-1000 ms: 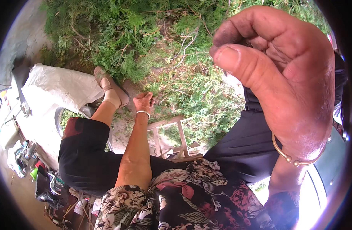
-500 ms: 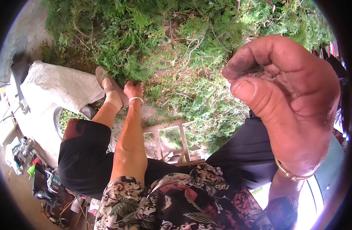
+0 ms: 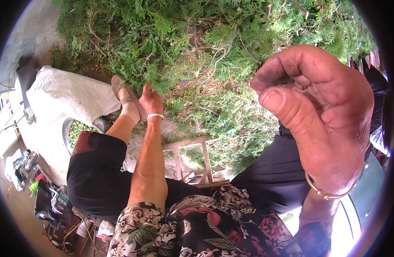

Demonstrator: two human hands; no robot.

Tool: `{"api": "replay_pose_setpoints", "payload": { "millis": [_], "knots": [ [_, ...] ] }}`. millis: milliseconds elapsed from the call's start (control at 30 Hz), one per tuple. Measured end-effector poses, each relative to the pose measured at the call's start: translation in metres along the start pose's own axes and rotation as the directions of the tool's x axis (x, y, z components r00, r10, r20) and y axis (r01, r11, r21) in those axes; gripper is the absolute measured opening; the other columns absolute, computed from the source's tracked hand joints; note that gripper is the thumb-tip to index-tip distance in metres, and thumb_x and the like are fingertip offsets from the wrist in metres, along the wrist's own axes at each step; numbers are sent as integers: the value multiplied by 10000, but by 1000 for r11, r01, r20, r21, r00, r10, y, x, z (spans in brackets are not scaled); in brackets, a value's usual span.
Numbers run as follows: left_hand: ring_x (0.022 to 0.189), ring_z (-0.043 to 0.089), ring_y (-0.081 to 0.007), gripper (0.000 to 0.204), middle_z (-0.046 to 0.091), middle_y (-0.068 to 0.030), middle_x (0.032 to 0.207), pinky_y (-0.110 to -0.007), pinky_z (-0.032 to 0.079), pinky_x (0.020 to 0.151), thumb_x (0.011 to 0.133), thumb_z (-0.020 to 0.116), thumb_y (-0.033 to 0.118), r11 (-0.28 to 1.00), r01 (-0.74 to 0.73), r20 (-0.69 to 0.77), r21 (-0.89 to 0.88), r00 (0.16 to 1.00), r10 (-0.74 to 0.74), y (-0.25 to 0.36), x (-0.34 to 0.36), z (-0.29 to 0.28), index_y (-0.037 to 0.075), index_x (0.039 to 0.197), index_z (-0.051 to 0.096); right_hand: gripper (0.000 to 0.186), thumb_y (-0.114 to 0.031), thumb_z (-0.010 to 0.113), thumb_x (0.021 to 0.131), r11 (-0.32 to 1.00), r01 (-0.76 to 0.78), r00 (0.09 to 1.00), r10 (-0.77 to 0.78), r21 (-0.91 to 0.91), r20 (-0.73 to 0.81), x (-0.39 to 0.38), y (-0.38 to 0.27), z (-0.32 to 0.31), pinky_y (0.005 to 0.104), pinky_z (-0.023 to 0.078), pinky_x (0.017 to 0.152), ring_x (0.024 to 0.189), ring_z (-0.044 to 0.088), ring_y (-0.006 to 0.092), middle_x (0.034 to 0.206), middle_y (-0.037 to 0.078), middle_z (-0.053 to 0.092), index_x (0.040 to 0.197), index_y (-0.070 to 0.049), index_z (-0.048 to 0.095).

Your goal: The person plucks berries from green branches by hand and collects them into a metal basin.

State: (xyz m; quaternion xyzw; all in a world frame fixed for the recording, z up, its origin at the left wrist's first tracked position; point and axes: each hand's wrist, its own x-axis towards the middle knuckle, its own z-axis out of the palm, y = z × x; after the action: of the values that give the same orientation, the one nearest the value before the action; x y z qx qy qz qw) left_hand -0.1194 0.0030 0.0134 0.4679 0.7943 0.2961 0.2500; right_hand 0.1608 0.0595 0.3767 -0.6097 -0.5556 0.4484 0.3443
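Observation:
My left hand [image 3: 151,101], with a white bangle at its wrist, reaches forward beside my shoe [image 3: 122,90]. Its fingers stretch toward the cut green branches [image 3: 132,51] with flat, scaly leaves, and no held thing shows in it. Raised close to the camera on the right is my right hand [image 3: 321,100], a gold-coloured cuff bracelet at the wrist. Its fingers curl over with dark-stained tips, and the thumb meets them in a pinch. Whatever lies inside that curl, if anything, is hidden.
A white sack [image 3: 70,92] lies to the left of my foot, by a round container [image 3: 75,132] of small green pieces. A wooden frame [image 3: 190,154] stands between my legs. Tools and clutter [image 3: 55,201] fill the lower left.
My left hand has come back slightly from the leaves, its fingers now straighter. The right hand keeps its pinch and has shifted only a little. The whole view has moved slightly.

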Motion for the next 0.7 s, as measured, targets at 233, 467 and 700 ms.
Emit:
{"api": "replay_pose_setpoints", "payload": {
  "millis": [233, 467, 700],
  "knots": [
    [700, 640, -348, 167, 645, -188, 743, -418, 497, 663, 759, 624, 51, 983, 120, 226, 142, 963, -150, -1, 30, 32, 46, 918, 675, 161, -2, 662, 827, 997, 58, 998, -58, -57, -10, 1, -2, 0, 216, 479, 674, 742, 604, 103, 827, 94, 654, 956, 81, 613],
    [517, 543, -301, 36, 595, -186, 645, -375, 436, 509, 811, 595, 29, 994, 92, 325, -65, 943, -66, 9, -93, 64, 22, 793, 625, 137, -13, 661, 822, 995, 61, 998, -61, -83, 4, 0, -6, 1, 218, 475, 663, 730, 603, 98, 788, 86, 651, 920, 74, 621],
    [674, 598, -439, 41, 597, -231, 688, -462, 474, 577, 809, 592, 37, 977, -198, 606, -84, 768, 208, 107, -138, 56, 30, 835, 561, 130, -42, 646, 805, 874, 150, 981, -71, -462, 183, 13, 8, -15, 296, 487, 650, 690, 625, 196, 758, 145, 646, 879, 61, 616]
  ]
}}
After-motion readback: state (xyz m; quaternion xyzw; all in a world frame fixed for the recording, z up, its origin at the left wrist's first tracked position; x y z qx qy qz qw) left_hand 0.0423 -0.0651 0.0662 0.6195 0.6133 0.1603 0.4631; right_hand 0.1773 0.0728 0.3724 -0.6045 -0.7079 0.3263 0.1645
